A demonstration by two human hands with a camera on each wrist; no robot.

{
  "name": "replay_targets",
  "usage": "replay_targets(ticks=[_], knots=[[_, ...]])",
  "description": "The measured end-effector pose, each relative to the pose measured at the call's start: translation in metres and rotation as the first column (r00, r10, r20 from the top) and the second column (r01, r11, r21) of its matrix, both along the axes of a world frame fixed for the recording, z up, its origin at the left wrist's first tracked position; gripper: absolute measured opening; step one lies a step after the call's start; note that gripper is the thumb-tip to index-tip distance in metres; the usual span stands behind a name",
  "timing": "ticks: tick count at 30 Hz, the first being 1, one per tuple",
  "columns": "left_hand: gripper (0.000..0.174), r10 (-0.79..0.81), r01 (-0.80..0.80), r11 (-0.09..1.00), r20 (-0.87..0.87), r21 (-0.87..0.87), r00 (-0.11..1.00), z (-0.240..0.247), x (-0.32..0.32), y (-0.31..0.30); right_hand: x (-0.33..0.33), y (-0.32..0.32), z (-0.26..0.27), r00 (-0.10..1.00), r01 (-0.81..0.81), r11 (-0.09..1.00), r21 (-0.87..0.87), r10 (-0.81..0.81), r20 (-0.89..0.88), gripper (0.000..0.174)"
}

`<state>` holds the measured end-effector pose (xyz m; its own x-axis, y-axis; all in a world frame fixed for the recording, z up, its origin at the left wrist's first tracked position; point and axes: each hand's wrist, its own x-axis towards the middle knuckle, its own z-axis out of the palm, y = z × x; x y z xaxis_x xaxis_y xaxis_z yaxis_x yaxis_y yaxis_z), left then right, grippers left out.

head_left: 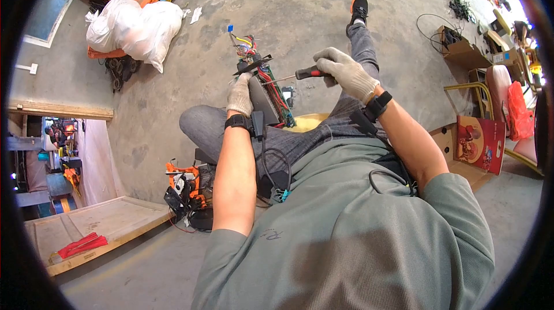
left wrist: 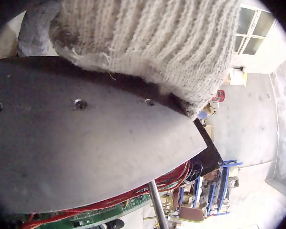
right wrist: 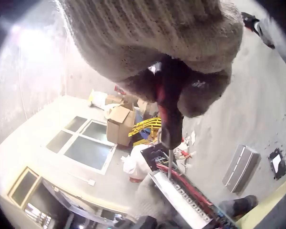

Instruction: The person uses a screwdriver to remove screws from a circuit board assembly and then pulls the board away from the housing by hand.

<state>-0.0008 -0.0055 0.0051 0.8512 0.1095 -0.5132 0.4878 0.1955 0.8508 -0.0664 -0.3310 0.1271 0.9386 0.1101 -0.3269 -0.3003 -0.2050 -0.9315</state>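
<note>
My left hand (head_left: 239, 95), in a knitted glove, grips the edge of a flat grey metal housing (head_left: 264, 102) held above my lap. Along the housing's side run a green circuit board (head_left: 283, 105) and red wires (left wrist: 128, 196); more coloured wires and a blue connector (head_left: 230, 29) stick out at its far end. In my gloved right hand (head_left: 346, 73) is a screwdriver with a black and red handle (head_left: 307, 73). Its metal shaft (left wrist: 157, 204) reaches the wires beside the plate's edge, where the tip is hidden in the left wrist view. Screws (left wrist: 80, 103) dot the plate.
White sacks (head_left: 135, 30) lie on the concrete floor at the far left. Orange and black machinery (head_left: 189, 186) stands by my left side, near a wooden panel (head_left: 115, 217). To the right are a red printed carton (head_left: 480, 144) and a chair (head_left: 499, 93). A grey case (right wrist: 241, 168) rests on the floor.
</note>
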Motion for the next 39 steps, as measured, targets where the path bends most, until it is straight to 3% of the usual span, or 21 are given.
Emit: replay_targets(ticks=[4,7,9,10,13,15,19,21,25,27,28,30,31,33,37,39], knots=[[0.034,-0.006,0.007,1.0,0.009,-0.028,1.0,0.0,0.001,0.0,0.002,-0.004,-0.022,0.987,-0.009,1.0,0.008,0.007,0.163,0.048],[0.033,0.009,-0.008,0.999,0.016,-0.048,1.0,0.005,-0.001,-0.002,0.001,-0.003,-0.015,0.997,0.025,1.0,0.018,-0.027,0.073,0.047],[0.032,0.033,-0.032,0.998,0.026,-0.056,0.999,0.006,0.0,-0.003,-0.001,-0.002,0.012,0.981,-0.005,1.0,0.031,0.011,-0.194,0.053],[0.032,0.036,-0.034,0.998,0.024,-0.058,0.999,0.006,0.0,-0.004,0.0,-0.004,0.008,0.981,-0.005,1.0,0.031,0.011,-0.194,0.053],[0.032,0.051,-0.05,0.997,0.018,-0.066,0.999,0.009,-0.002,-0.005,0.004,-0.006,-0.014,0.995,-0.036,0.993,0.113,0.045,-0.083,0.056],[0.032,0.063,-0.062,0.996,0.015,-0.071,0.998,0.005,-0.001,-0.005,0.004,-0.005,-0.022,0.995,0.005,1.0,0.01,-0.006,0.103,0.052],[0.032,0.034,-0.033,0.995,0.015,-0.091,0.999,0.011,-0.003,-0.005,0.0,-0.001,-0.016,0.994,0.016,0.997,0.073,-0.024,0.109,0.049],[0.032,0.041,-0.04,0.996,0.01,-0.082,0.999,0.012,-0.005,-0.006,0.0,-0.001,0.005,0.98,-0.022,0.998,0.067,0.035,-0.195,0.051],[0.034,0.043,-0.041,0.994,0.015,-0.102,0.999,0.011,-0.004,-0.005,0.0,-0.009,-0.01,0.988,-0.094,0.976,0.196,0.115,-0.1,0.056],[0.034,0.04,-0.039,0.997,0.006,-0.067,0.999,0.007,-0.002,-0.003,-0.001,-0.005,-0.018,0.999,-0.013,0.993,0.119,0.007,0.052,0.053],[0.035,0.032,-0.031,0.998,0.013,-0.061,0.999,0.005,-0.001,-0.002,-0.001,-0.007,-0.02,0.999,-0.013,0.993,0.119,0.007,0.052,0.053],[0.035,0.024,-0.023,0.998,0.018,-0.054,1.0,0.007,-0.002,-0.003,-0.008,-0.006,-0.007,0.991,-0.067,0.987,-0.144,0.083,0.108,0.05],[0.035,0.033,-0.032,0.998,0.012,-0.056,0.999,0.008,-0.003,-0.004,-0.011,-0.004,0.0,0.991,-0.067,0.987,-0.144,0.083,0.107,0.05],[0.034,0.043,-0.043,0.997,0.006,-0.058,0.999,0.008,-0.004,-0.004,-0.017,0.005,0.015,0.988,0.034,0.972,0.233,0.002,-0.153,0.042],[0.032,0.039,-0.039,0.996,0.01,-0.077,0.999,0.016,-0.005,-0.007,-0.013,-0.004,0.003,0.979,-0.071,0.959,0.275,0.12,-0.167,0.045],[0.031,0.039,-0.04,0.995,-0.007,-0.087,0.999,0.013,-0.005,-0.006,-0.016,0.0,-0.005,0.995,-0.059,0.997,0.057,0.054,0.083,0.042]])
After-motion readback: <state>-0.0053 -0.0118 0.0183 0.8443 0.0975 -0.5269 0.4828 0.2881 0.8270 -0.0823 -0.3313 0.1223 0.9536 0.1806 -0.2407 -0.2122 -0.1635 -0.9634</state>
